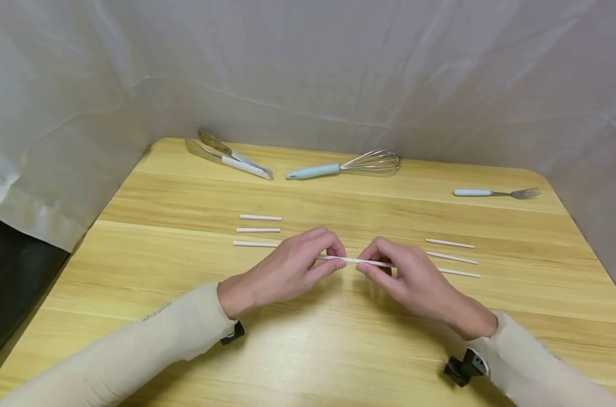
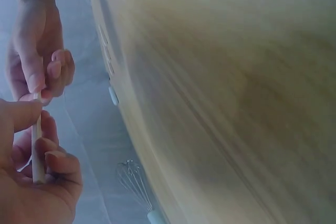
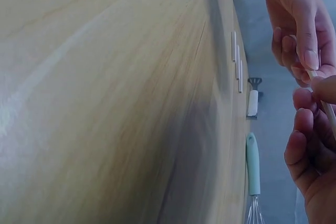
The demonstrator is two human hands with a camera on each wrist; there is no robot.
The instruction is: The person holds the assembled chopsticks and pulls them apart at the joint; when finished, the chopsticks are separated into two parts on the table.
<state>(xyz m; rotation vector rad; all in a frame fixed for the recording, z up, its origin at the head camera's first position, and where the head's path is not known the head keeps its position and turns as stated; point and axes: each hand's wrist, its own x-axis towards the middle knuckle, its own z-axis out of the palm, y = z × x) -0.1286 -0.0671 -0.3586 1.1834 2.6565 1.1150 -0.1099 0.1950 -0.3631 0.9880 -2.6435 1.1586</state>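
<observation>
A thin, pale wooden chopstick [image 1: 351, 260] is held level just above the table between both hands. My left hand [image 1: 282, 268] pinches it left of the middle with thumb and curled fingers, and my right hand [image 1: 422, 280] pinches it a short way to the right. The thumbs stand close together, a short bare stretch between them. In the left wrist view the thicker end of the chopstick [image 2: 38, 166] lies across my left fingers. To the left lie several short stick pieces, one piece [image 1: 258, 230] among them; more thin pieces [image 1: 452, 258] lie to the right.
Along the back of the wooden table [image 1: 308, 350] lie tongs [image 1: 244, 165] with white handles, a whisk [image 1: 313, 171] with a light blue handle, and a fork [image 1: 473, 193] at the right. A pale curtain [image 1: 308, 68] hangs behind the table.
</observation>
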